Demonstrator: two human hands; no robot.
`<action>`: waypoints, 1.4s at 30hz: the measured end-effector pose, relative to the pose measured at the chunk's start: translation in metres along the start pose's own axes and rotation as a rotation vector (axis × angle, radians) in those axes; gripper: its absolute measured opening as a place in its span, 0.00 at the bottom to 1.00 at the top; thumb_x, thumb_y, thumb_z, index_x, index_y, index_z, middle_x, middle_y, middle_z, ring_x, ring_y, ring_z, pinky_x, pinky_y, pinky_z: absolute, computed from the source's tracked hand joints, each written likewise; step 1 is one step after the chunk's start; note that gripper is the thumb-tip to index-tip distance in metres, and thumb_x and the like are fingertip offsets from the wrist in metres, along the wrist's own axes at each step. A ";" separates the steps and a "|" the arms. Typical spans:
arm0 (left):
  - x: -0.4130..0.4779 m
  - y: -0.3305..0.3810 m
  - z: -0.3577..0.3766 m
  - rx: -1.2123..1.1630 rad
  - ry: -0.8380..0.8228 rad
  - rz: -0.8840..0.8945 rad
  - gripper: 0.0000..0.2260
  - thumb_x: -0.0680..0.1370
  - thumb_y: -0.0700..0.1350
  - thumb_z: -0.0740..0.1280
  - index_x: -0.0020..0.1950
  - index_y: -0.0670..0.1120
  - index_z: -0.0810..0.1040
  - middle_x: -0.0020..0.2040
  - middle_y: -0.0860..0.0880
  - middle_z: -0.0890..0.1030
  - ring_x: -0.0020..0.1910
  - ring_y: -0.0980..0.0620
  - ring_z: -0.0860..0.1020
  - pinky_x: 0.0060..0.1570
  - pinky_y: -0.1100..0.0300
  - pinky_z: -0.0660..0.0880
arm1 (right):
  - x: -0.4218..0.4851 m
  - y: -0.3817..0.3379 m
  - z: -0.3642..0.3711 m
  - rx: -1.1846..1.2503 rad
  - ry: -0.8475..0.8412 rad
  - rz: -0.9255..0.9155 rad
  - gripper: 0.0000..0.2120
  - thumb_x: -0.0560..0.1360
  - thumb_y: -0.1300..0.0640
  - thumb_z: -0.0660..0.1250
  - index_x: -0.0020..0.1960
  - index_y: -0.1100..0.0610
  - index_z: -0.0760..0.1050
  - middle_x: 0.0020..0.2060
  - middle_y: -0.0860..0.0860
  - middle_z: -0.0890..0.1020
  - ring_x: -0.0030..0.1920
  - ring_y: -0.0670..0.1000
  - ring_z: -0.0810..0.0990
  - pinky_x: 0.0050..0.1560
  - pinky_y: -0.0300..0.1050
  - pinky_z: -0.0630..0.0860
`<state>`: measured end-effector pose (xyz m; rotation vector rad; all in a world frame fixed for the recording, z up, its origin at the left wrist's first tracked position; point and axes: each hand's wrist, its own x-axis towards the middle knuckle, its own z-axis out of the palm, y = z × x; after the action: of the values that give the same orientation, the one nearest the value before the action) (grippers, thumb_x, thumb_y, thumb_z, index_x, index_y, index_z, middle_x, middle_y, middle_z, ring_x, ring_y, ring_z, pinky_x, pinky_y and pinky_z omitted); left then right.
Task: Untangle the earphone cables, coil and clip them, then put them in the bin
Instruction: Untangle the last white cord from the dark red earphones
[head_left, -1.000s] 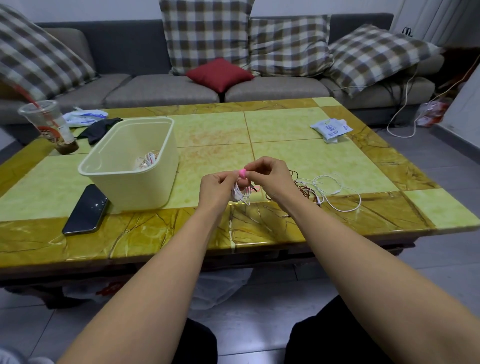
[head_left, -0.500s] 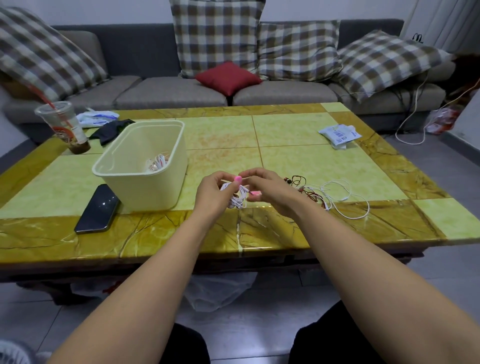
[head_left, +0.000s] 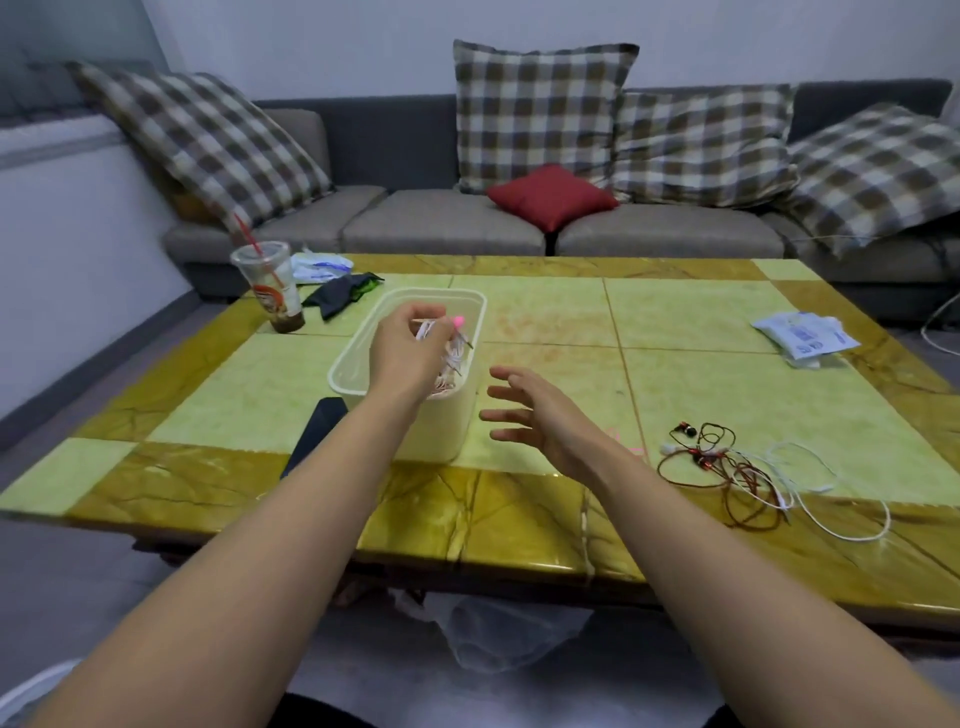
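Over the bin (head_left: 445, 430), centre left of the frame: fingertips (head_left: 423, 316) of the left hand (head_left: 405, 358) curled in, pinching a coil (head_left: 441, 339) of white earphone cable. Pink clip (head_left: 458, 323) at the top of that coil, just past the fingertips. Coil held above the bin's open mouth, loops hanging toward more coils (head_left: 445, 382) lying inside by the right wall; touching them or not, impossible to tell. Just right of the bin, the right hand (head_left: 545, 421) above the table (head_left: 519, 322), palm turned left, fingers (head_left: 501, 415) straight and spread apart, holding nothing. Further right, toward the lower right of the frame, a tangle (head_left: 722, 467) of red and white earphone cables flat on the table near its front edge, well apart from the bin. Left of the bin, partly hidden behind the left forearm, a dark phone (head_left: 319, 431) lying flat just beside the bin's wall. At the table's upper left corner, a clear cup (head_left: 270, 293) standing upright with a red straw, a dark cloth (head_left: 340, 293) just to its right, a white wrapper (head_left: 319, 265) behind. Near the table's right edge, a white packet (head_left: 802, 335). Across the top of the frame, a grey sofa (head_left: 441, 228) with checked cushions and one small red cushion (head_left: 553, 195).
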<state>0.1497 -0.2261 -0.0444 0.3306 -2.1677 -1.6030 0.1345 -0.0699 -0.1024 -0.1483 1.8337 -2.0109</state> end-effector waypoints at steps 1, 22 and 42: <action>0.007 -0.006 -0.005 0.115 -0.048 -0.006 0.13 0.77 0.52 0.70 0.59 0.49 0.79 0.54 0.48 0.81 0.51 0.49 0.79 0.49 0.54 0.77 | 0.004 -0.001 0.005 -0.009 -0.021 -0.001 0.17 0.85 0.55 0.51 0.70 0.55 0.70 0.64 0.55 0.76 0.55 0.56 0.81 0.51 0.49 0.79; -0.043 -0.056 0.145 0.737 -0.656 0.275 0.15 0.76 0.47 0.66 0.63 0.55 0.76 0.50 0.50 0.81 0.51 0.47 0.79 0.48 0.53 0.77 | -0.013 0.025 -0.130 -0.455 0.452 0.095 0.09 0.79 0.63 0.61 0.45 0.59 0.78 0.34 0.53 0.80 0.31 0.49 0.76 0.29 0.39 0.69; -0.056 -0.063 0.217 0.750 -0.351 0.212 0.16 0.79 0.47 0.62 0.66 0.45 0.71 0.61 0.43 0.71 0.55 0.43 0.75 0.43 0.54 0.68 | -0.055 0.026 -0.214 -0.584 0.710 -0.168 0.15 0.72 0.66 0.65 0.55 0.53 0.78 0.52 0.51 0.79 0.45 0.48 0.77 0.43 0.36 0.73</action>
<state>0.0943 -0.0375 -0.1685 0.0197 -2.9029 -0.7191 0.1163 0.1475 -0.1446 0.2986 2.9083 -1.6774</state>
